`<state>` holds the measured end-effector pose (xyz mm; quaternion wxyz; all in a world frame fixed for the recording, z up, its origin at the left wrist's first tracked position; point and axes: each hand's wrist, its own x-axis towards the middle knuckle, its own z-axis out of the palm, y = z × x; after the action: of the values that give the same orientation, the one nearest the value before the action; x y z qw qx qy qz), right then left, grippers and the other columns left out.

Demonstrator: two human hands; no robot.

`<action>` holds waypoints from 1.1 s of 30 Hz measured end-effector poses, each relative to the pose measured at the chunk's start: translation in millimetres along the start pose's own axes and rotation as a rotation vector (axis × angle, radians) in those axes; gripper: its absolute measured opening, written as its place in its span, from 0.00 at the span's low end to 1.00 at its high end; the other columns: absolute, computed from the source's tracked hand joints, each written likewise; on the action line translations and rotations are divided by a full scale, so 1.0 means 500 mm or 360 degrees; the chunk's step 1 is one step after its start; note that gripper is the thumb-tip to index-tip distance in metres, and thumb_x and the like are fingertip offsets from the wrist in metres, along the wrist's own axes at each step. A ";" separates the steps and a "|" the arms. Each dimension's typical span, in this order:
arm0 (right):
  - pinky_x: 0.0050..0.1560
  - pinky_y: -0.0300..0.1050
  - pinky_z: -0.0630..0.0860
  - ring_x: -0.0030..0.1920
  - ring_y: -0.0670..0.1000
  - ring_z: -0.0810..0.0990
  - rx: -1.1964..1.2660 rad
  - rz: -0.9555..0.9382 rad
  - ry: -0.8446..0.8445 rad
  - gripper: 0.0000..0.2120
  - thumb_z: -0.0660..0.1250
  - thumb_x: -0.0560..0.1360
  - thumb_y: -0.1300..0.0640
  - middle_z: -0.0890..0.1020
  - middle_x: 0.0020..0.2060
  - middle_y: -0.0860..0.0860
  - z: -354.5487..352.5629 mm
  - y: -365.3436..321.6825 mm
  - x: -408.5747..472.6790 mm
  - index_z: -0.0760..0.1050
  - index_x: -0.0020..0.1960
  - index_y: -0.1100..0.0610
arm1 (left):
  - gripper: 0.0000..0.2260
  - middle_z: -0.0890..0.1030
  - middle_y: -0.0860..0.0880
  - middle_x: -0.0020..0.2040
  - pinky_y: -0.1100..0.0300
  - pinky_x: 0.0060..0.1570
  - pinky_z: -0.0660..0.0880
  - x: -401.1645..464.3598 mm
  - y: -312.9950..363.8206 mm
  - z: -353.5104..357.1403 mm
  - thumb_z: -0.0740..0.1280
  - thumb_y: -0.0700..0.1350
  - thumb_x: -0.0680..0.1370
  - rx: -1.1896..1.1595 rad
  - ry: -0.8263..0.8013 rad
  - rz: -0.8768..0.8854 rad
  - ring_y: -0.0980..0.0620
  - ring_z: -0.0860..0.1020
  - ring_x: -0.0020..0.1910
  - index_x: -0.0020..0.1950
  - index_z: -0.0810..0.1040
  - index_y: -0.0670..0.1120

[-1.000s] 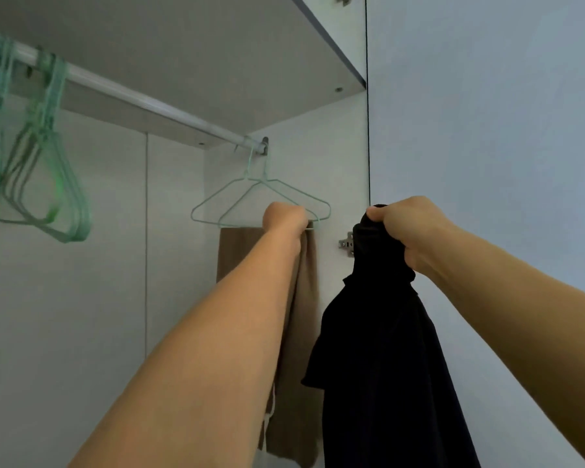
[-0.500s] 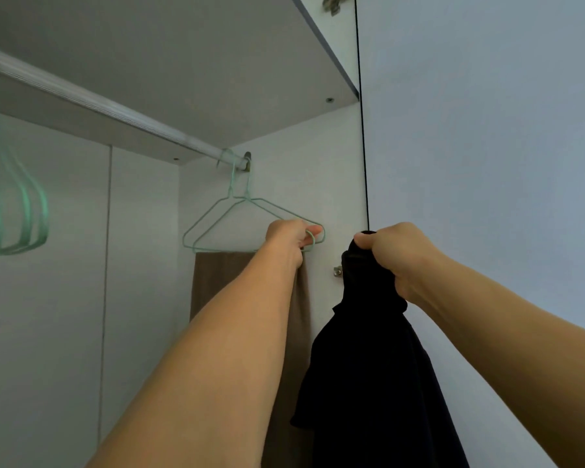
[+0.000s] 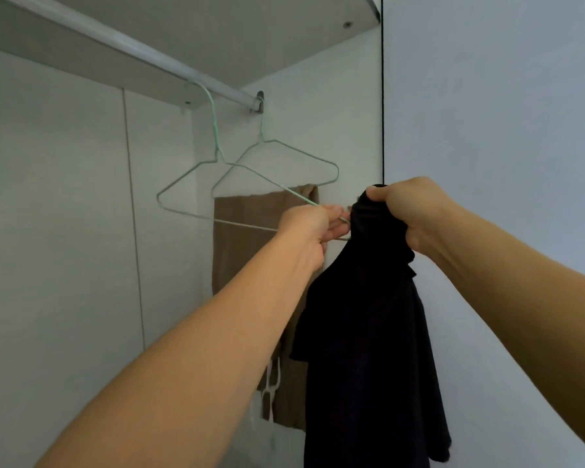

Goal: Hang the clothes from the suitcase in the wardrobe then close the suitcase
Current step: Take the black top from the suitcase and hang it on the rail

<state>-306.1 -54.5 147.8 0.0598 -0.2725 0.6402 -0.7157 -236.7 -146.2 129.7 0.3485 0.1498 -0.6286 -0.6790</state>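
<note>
The left hand pinches one corner of a thin green wire hanger hooked on the round metal rail — the right hand clutches a bunched, soft black garment beside hanging tan trousers.

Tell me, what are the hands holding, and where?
Left hand pinches the hanger by its right corner; right hand grips the black garment at its bunched top.

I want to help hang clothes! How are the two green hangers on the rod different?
The empty hanger hangs tilted, pulled by the left hand pinching its corner; the hanger with brown trousers hangs untouched. The empty one carries nothing; the other holds the brown trousers. Both are thin green wire, hooked on the rod.
</note>
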 end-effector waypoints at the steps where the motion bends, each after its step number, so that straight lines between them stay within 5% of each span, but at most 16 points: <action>1: 0.49 0.56 0.80 0.47 0.60 0.82 -0.0021 0.0003 0.0024 0.07 0.68 0.75 0.62 0.81 0.47 0.61 -0.009 0.008 -0.008 0.77 0.50 0.65 | 0.11 0.78 0.53 0.30 0.71 0.20 0.63 -0.021 -0.016 0.002 0.59 0.37 0.81 0.0046 -0.0001 -0.0042 0.62 0.75 0.19 0.39 0.71 0.45; 8: 0.51 0.50 0.80 0.47 0.57 0.82 -0.0246 -0.0066 -0.0062 0.08 0.71 0.72 0.60 0.82 0.46 0.59 -0.086 0.051 -0.090 0.77 0.47 0.64 | 0.10 0.74 0.47 0.34 0.65 0.27 0.66 -0.145 -0.125 0.086 0.61 0.34 0.77 0.0272 -0.0053 -0.0209 0.55 0.73 0.27 0.38 0.72 0.45; 10: 0.47 0.48 0.81 0.43 0.55 0.83 -0.0441 -0.0078 -0.0253 0.17 0.77 0.67 0.56 0.83 0.44 0.60 -0.118 0.057 -0.130 0.79 0.49 0.67 | 0.06 0.78 0.43 0.41 0.63 0.30 0.71 -0.184 -0.156 0.123 0.61 0.34 0.77 0.0490 -0.0062 -0.0149 0.49 0.77 0.35 0.48 0.76 0.42; 13: 0.47 0.45 0.79 0.45 0.55 0.82 -0.1190 -0.0252 -0.0327 0.15 0.77 0.66 0.54 0.84 0.42 0.57 -0.169 0.074 -0.182 0.82 0.48 0.63 | 0.17 0.78 0.38 0.59 0.58 0.41 0.75 -0.240 -0.193 0.183 0.61 0.34 0.77 0.0834 -0.0199 -0.0056 0.42 0.79 0.54 0.67 0.70 0.38; 17: 0.38 0.41 0.72 0.40 0.52 0.77 -0.1327 -0.0383 -0.0241 0.09 0.71 0.73 0.53 0.81 0.38 0.54 -0.259 0.091 -0.201 0.81 0.45 0.60 | 0.09 0.81 0.38 0.52 0.50 0.53 0.79 -0.295 -0.210 0.228 0.62 0.33 0.77 0.0895 -0.0531 0.0106 0.41 0.80 0.50 0.56 0.78 0.36; 21: 0.36 0.44 0.75 0.33 0.51 0.75 -0.1024 -0.0316 -0.0050 0.04 0.68 0.75 0.58 0.79 0.35 0.53 -0.363 0.087 -0.210 0.81 0.48 0.56 | 0.02 0.83 0.47 0.36 0.64 0.34 0.78 -0.318 -0.218 0.212 0.70 0.40 0.75 0.0292 -0.0570 0.0093 0.53 0.81 0.35 0.45 0.80 0.42; 23: 0.46 0.48 0.80 0.39 0.52 0.79 -0.0823 -0.0297 0.0018 0.06 0.67 0.75 0.60 0.81 0.41 0.54 -0.401 0.075 -0.219 0.81 0.49 0.53 | 0.10 0.80 0.52 0.32 0.63 0.30 0.75 -0.310 -0.251 0.198 0.74 0.50 0.71 0.0458 -0.0153 0.0183 0.54 0.77 0.31 0.40 0.77 0.45; 25: 0.47 0.48 0.80 0.40 0.51 0.79 -0.0709 -0.0326 0.0056 0.06 0.67 0.75 0.62 0.81 0.41 0.53 -0.429 0.060 -0.230 0.81 0.48 0.54 | 0.23 0.77 0.53 0.44 0.58 0.41 0.76 -0.307 -0.300 0.194 0.76 0.59 0.65 0.0962 0.0157 0.0127 0.52 0.77 0.43 0.50 0.74 0.46; 27: 0.42 0.44 0.80 0.38 0.50 0.79 -0.0642 -0.0377 0.0110 0.06 0.66 0.75 0.62 0.80 0.40 0.52 -0.445 0.046 -0.234 0.80 0.47 0.54 | 0.35 0.75 0.51 0.55 0.57 0.51 0.76 -0.322 -0.337 0.207 0.78 0.61 0.59 0.1104 -0.0076 -0.0207 0.50 0.76 0.52 0.59 0.71 0.46; 28: 0.42 0.44 0.80 0.38 0.50 0.79 -0.0618 -0.0402 0.0159 0.06 0.66 0.74 0.63 0.80 0.40 0.52 -0.453 0.042 -0.236 0.80 0.46 0.54 | 0.34 0.77 0.49 0.56 0.56 0.53 0.77 -0.328 -0.356 0.220 0.78 0.59 0.60 0.1117 -0.0275 -0.0324 0.50 0.78 0.53 0.59 0.73 0.45; 31: 0.44 0.45 0.79 0.38 0.50 0.78 -0.0571 -0.0470 0.0357 0.07 0.66 0.73 0.64 0.80 0.40 0.51 -0.484 0.036 -0.240 0.79 0.45 0.53 | 0.07 0.80 0.42 0.46 0.51 0.46 0.81 -0.355 -0.374 0.256 0.68 0.38 0.74 0.1124 -0.0642 -0.0545 0.47 0.80 0.40 0.51 0.77 0.40; 33: 0.37 0.40 0.77 0.34 0.47 0.76 -0.0642 -0.0513 0.0426 0.08 0.64 0.73 0.63 0.78 0.39 0.50 -0.514 0.044 -0.248 0.77 0.46 0.51 | 0.05 0.78 0.38 0.40 0.51 0.39 0.81 -0.357 -0.354 0.258 0.61 0.31 0.78 0.0777 -0.0641 -0.0787 0.45 0.78 0.34 0.45 0.75 0.37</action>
<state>-327.4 222.9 80.0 -0.1950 -0.2803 0.7202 -0.6039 -242.8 62.3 -60.6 -0.0015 0.2388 -0.7721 -0.5889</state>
